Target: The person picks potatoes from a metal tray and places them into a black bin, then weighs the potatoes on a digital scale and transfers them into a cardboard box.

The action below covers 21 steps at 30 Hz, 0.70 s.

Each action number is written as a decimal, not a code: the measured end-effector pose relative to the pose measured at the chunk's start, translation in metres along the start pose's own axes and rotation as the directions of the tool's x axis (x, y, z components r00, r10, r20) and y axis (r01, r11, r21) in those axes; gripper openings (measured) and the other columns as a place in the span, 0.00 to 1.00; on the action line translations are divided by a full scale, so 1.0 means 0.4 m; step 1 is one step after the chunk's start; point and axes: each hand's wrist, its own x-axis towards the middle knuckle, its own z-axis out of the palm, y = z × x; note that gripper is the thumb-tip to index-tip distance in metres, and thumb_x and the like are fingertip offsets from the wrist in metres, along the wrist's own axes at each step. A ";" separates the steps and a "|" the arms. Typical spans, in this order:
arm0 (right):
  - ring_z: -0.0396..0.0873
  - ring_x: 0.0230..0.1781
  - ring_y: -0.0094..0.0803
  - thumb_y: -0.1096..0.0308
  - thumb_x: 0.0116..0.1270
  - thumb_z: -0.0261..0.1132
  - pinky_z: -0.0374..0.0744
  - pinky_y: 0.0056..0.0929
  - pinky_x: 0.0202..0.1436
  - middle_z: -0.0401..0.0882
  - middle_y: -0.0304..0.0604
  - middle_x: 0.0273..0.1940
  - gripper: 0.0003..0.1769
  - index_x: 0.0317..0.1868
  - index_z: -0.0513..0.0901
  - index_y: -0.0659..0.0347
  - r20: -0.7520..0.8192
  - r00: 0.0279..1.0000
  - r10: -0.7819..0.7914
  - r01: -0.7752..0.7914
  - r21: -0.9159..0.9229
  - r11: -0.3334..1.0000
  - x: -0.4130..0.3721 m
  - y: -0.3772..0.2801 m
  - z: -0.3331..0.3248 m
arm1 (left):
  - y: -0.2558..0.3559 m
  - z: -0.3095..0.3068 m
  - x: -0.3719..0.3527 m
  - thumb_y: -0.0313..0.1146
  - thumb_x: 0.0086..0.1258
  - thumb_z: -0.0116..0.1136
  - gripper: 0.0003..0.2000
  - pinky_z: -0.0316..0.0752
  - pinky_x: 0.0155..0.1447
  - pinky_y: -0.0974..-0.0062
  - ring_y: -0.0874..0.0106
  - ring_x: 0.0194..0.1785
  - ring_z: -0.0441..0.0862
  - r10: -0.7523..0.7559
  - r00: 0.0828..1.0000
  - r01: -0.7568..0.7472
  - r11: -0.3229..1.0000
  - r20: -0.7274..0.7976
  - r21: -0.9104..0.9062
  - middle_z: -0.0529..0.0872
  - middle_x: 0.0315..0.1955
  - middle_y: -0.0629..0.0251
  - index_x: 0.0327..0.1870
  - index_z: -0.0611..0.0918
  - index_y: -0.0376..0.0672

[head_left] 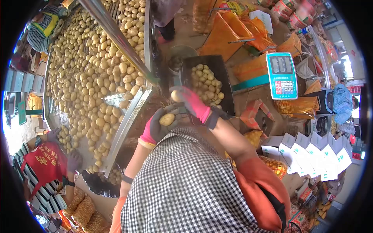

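"Two potatoes, one to each hand?"

"Yes. The left potato (pixel 167 119) lies on the left hand's (pixel 156 122) upturned palm, fingers spread past it. The right hand (pixel 192 102) seems to pinch the right potato (pixel 176 96) at its fingertips; blur hides the thumb."

"Whereabouts?"

"Both between the table (pixel 122 138) and the black crate (pixel 225 77)."

"Tricky to handle?"

"Light and firm, I'd guess, slightly slick, easily bruised. Best held round the middle."

"Pointing where?"

"The left one's oval, long axis mostly crosswise. The other looks rounder; I can't tell its axis."
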 end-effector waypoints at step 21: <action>0.82 0.51 0.33 0.69 0.49 0.83 0.81 0.30 0.57 0.82 0.41 0.51 0.37 0.58 0.74 0.64 -0.010 0.942 -0.335 0.293 -0.461 0.838 -0.024 0.048 0.159 | 0.055 -0.052 -0.096 0.49 0.78 0.52 0.32 0.70 0.71 0.62 0.60 0.69 0.73 0.399 0.914 -0.400 0.916 0.079 0.007 0.73 0.66 0.52 0.72 0.65 0.31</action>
